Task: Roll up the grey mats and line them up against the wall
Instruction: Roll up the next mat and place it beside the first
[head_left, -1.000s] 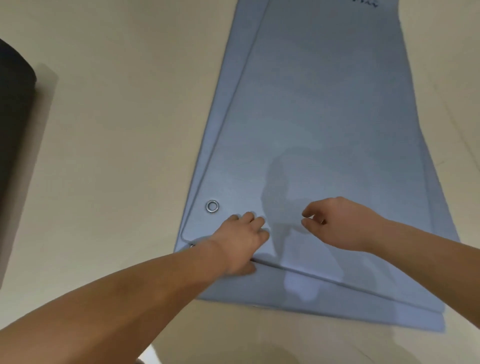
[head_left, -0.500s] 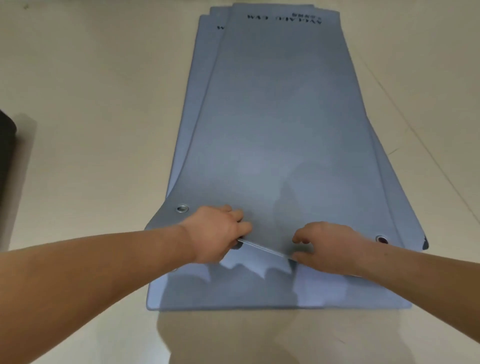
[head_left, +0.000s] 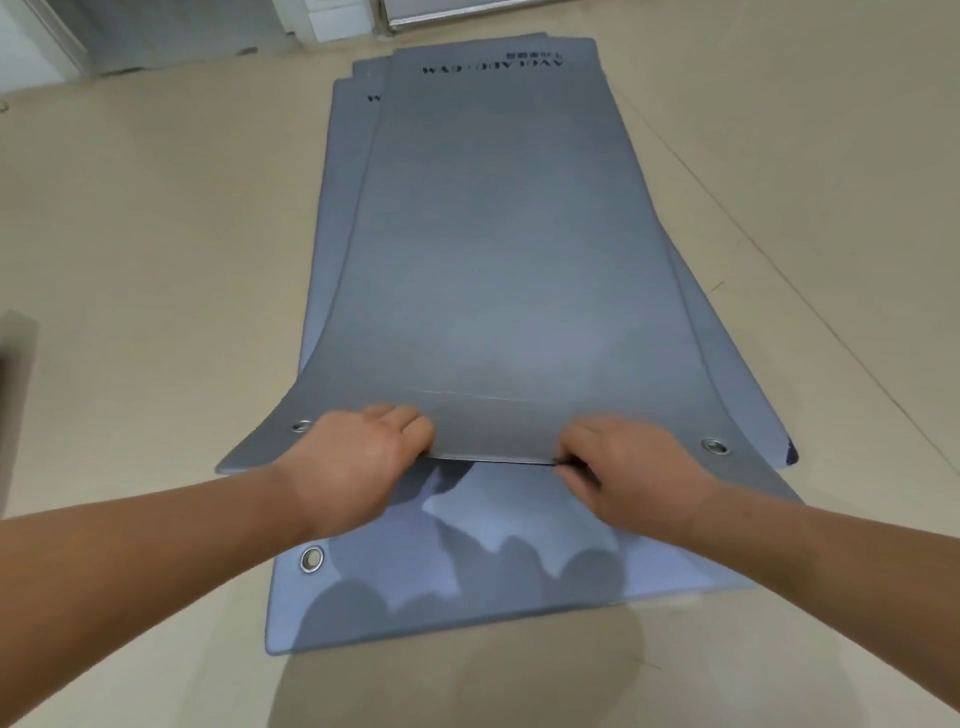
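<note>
Several grey mats lie stacked flat on the floor, stretching away from me. The top grey mat (head_left: 498, 249) has dark lettering at its far end and a metal eyelet near each near corner. Its near edge is lifted off the mat below. My left hand (head_left: 358, 467) grips that edge left of centre, fingers curled over the top. Right of centre, my right hand (head_left: 631, 475) pinches the same edge. The lower grey mat (head_left: 467, 587) lies flat beneath, with an eyelet at its near left corner.
The beige floor (head_left: 156, 234) surrounds the stack. At the far end stands a wall (head_left: 171, 31) with a white baseboard and a door frame. A dark shape (head_left: 13, 364) shows at the left border.
Both hands went from resting on the top mat to gripping its near edge and have lifted it higher off the mat below. The view has tilted up, showing the far wall.
</note>
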